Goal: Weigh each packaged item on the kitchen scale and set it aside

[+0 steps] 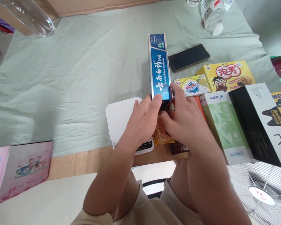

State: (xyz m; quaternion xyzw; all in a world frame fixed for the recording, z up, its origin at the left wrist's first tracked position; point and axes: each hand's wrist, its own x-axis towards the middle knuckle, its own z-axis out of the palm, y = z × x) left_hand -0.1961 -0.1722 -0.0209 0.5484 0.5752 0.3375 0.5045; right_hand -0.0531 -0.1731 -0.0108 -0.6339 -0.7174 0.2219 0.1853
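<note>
A long blue Yunnan Baiyao toothpaste box [159, 62] points away from me, its near end between my hands. My left hand [144, 117] grips the near left corner, thumb on the top edge. On the box's right side lies the index finger of my right hand [186, 117], with the thumb bent below the near end. The white kitchen scale [119, 117] is partly under my left hand. Orange snack packets [162, 132] lie beneath my right hand, partly hidden by it. Against the box's far right side rests a black phone [189, 57].
Right of my hands are a yellow soap box [193, 85], a yellow puff snack box [231, 75], a green-white box [227, 125] and a black-white box [259, 122]. Water bottles [212, 15] stand far right. A pink box [30, 168] sits at the near left edge, a fan [262, 190] below right.
</note>
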